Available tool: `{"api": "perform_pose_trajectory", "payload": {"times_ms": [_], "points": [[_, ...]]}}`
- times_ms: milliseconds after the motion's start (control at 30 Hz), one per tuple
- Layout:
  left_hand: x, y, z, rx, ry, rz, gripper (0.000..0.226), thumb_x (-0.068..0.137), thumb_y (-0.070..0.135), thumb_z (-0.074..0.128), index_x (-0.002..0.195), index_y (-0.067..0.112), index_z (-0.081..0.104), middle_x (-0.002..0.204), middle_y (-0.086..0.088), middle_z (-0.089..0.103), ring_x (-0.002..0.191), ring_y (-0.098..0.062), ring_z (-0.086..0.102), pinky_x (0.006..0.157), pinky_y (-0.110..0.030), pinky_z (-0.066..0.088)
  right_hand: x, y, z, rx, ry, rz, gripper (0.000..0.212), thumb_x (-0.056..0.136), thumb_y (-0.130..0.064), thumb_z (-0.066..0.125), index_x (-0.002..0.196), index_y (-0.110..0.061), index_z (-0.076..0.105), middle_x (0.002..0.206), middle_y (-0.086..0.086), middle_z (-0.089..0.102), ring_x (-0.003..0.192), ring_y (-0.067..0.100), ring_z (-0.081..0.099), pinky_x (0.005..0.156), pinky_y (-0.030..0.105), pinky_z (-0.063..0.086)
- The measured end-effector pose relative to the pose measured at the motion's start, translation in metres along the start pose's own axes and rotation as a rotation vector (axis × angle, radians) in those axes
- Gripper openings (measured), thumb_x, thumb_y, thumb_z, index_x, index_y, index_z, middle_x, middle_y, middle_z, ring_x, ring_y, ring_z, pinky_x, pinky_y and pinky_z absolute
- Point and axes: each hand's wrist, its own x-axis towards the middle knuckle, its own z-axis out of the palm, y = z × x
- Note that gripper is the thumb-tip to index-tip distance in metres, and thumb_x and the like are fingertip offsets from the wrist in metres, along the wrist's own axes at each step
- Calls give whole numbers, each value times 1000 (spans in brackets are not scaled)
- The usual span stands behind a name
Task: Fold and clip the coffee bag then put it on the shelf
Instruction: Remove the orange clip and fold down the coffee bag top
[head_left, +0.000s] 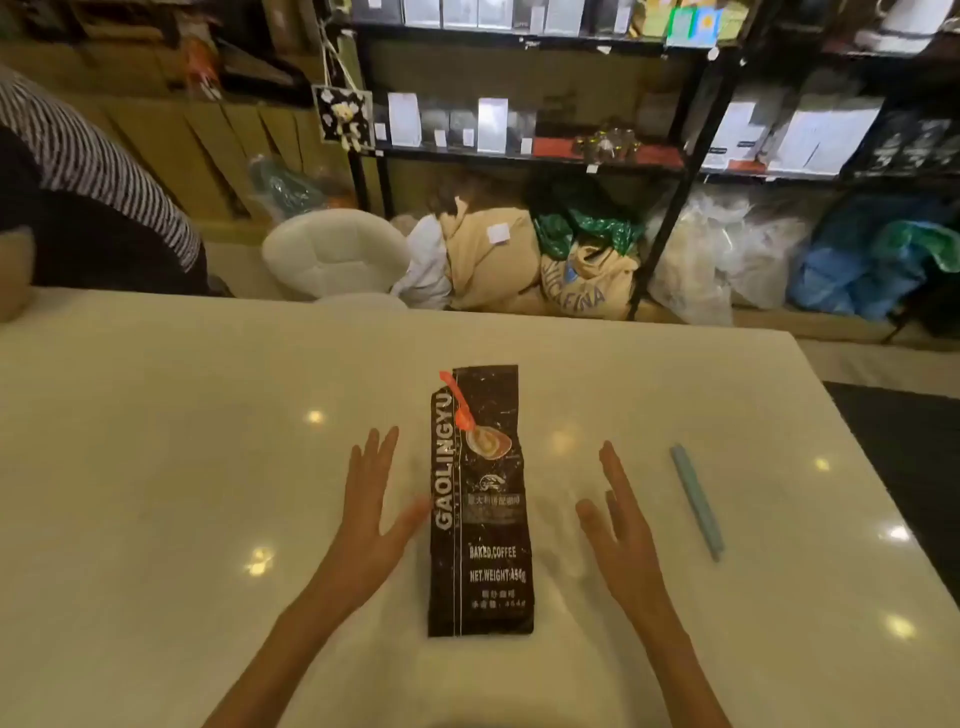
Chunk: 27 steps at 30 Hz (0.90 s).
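Observation:
A dark brown coffee bag (480, 519) with white lettering lies flat on the pale table (182, 467), its top end pointing away from me. My left hand (371, 514) hovers just left of the bag, fingers spread, the thumb near the bag's edge. My right hand (621, 525) hovers a little to the right of the bag, also spread and holding nothing. A long light-blue clip (697, 501) lies on the table further right, apart from both hands. Black metal shelves (519, 156) stand beyond the table.
A person in a striped top (88, 197) sits at the table's far left corner. Behind the table stand a white round stool (335, 252) and burlap sacks and plastic bags (571, 260) on the floor. The shelves hold boxes and packets.

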Motion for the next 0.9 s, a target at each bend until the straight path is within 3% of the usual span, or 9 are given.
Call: {"api": "perform_pose_trajectory", "payload": {"times_ms": [133, 233, 300, 367, 467, 533, 767, 833, 900], "points": [[-10, -4, 11, -244, -59, -90, 75, 84, 62, 57, 147, 51, 17, 156, 30, 16, 143, 7, 20, 114, -26, 25, -14, 10, 9, 60, -32, 96, 78, 82, -71, 53, 151, -41, 31, 156, -20, 34, 141, -3, 30, 110, 21, 25], [-4, 0, 18, -453, -136, -139, 50, 90, 44, 59, 134, 29, 40, 141, 15, 47, 131, -1, 47, 91, -14, 50, -11, -3, 22, 91, -70, 118, 49, 84, -64, 57, 127, -40, 59, 133, -22, 58, 122, -14, 49, 101, 15, 39], [5, 11, 21, -497, -151, -135, 31, 95, 27, 52, 124, 18, 47, 130, 6, 57, 124, -13, 57, 86, -19, 54, -1, -17, 32, 169, -109, 144, 23, 91, -39, 60, 112, -32, 68, 115, -16, 71, 110, -1, 63, 89, 18, 52], [14, 20, 22, -563, -141, -125, 25, 92, 28, 54, 112, 13, 51, 121, 0, 64, 115, -19, 64, 81, -25, 57, 7, -30, 43, 223, -117, 146, 13, 93, -24, 62, 103, -24, 69, 100, -10, 75, 101, 13, 70, 78, 21, 57], [26, 42, 15, -592, -114, -59, 22, 87, 24, 58, 107, 16, 55, 108, 7, 72, 104, -13, 69, 76, -24, 57, 15, -56, 44, 292, -110, 38, 19, 85, -26, 67, 100, -16, 64, 96, -7, 75, 94, 15, 72, 73, 24, 59], [32, 51, 7, -592, -100, 22, 27, 85, 14, 59, 111, 19, 56, 103, 14, 74, 101, -7, 69, 77, -21, 57, 20, -67, 36, 309, -92, -40, 13, 86, -12, 70, 97, -13, 64, 91, -7, 75, 90, 11, 72, 71, 22, 58], [46, 45, 11, -432, 46, 103, 31, 88, -15, 56, 95, 15, 59, 91, 17, 73, 88, -3, 70, 72, -18, 55, 28, -57, 37, 78, 63, -100, 21, 84, -5, 74, 76, -21, 64, 84, -20, 73, 82, 7, 69, 70, 16, 55], [47, 48, 14, -477, 109, 119, 25, 86, -12, 61, 82, 13, 57, 100, 16, 72, 100, -10, 69, 80, -25, 56, 33, -60, 37, 59, 117, -111, 18, 88, -7, 70, 80, -22, 63, 84, -23, 70, 85, 2, 67, 71, 12, 54], [49, 52, 19, -427, 120, 167, 16, 85, 10, 67, 78, 23, 59, 125, 16, 61, 123, -12, 56, 96, -34, 52, 46, -60, 43, 202, 116, -15, 7, 95, -10, 61, 89, -14, 62, 85, -12, 70, 82, 3, 68, 69, 16, 55]]}}
